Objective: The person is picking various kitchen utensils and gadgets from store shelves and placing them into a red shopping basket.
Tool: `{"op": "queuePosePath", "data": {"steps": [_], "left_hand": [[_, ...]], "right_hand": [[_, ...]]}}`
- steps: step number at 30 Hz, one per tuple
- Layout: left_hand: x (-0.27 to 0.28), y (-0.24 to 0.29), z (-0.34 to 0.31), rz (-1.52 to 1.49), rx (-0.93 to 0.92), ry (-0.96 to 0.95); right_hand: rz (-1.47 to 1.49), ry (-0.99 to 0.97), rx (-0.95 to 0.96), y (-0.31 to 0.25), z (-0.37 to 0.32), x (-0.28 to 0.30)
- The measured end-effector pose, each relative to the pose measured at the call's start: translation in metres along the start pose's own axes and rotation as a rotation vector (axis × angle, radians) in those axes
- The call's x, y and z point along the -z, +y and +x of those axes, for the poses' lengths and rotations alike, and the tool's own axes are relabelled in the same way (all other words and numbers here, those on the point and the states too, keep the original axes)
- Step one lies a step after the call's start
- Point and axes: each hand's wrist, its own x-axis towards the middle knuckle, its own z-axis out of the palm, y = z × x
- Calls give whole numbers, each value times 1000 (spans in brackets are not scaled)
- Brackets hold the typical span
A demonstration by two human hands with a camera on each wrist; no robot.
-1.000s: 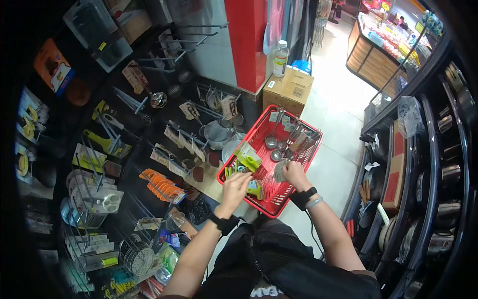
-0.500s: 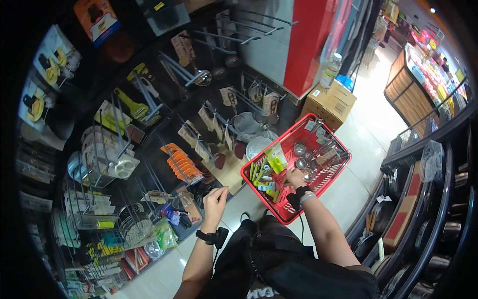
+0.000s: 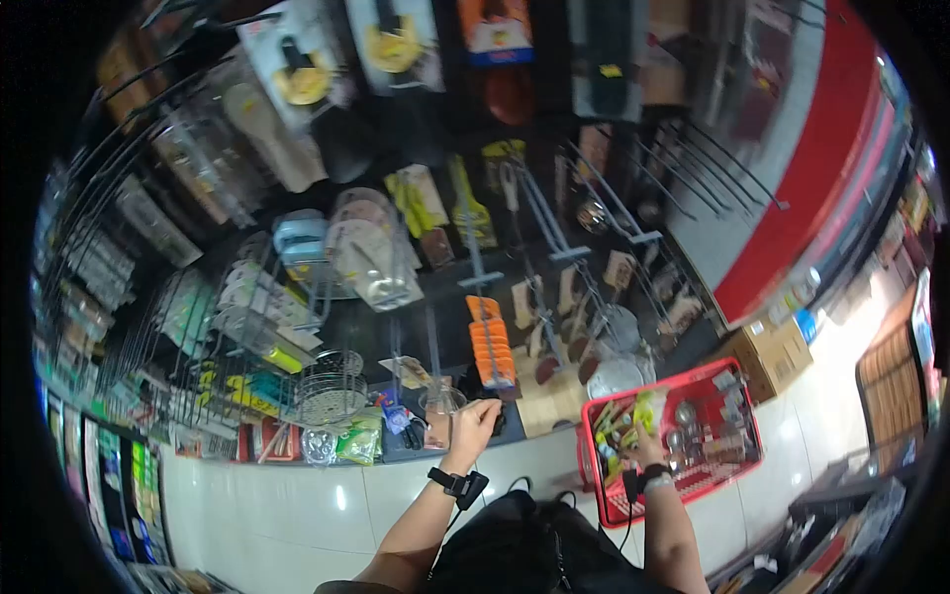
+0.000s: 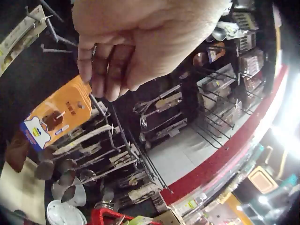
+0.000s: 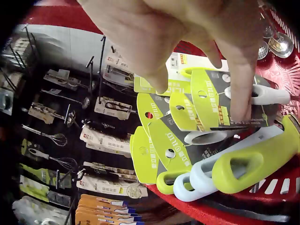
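Note:
My left hand point(image 3: 477, 426) is raised beside the shelf, its fingers loosely curled with nothing in them. In the left wrist view it hangs just above a row of orange carded packs point(image 4: 70, 110) on a hook. My right hand point(image 3: 648, 450) reaches into a red shopping basket point(image 3: 591, 436). In the right wrist view its fingers spread over utensils on lime-green cards point(image 5: 164, 145), and one fingertip rests on a card with a white-handled tool point(image 5: 269, 95). A lime-green handle point(image 5: 258, 161) and light blue handles point(image 5: 199, 180) lie beside it.
Metal ladles and strainers point(image 3: 685, 416) lie in the basket's other part. A cardboard box point(image 3: 777, 356) stands behind it. Hooks with whisks point(image 5: 56, 138), strainers point(image 3: 614, 374) and packaged kitchen tools project from the dark shelf wall. A wire rack point(image 3: 332, 386) juts out low on the left.
The head view has swung left toward the shelf. My left hand has left the basket and moved to the orange packs. My right hand has stayed at the basket, shifting over the green-carded utensils.

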Motion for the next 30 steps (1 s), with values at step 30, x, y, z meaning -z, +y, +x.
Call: {"op": "queuePosePath", "data": {"steps": [30], "left_hand": [[240, -20, 273, 55, -141, 369]], "right_hand": [[217, 46, -142, 2, -58, 20]]}}
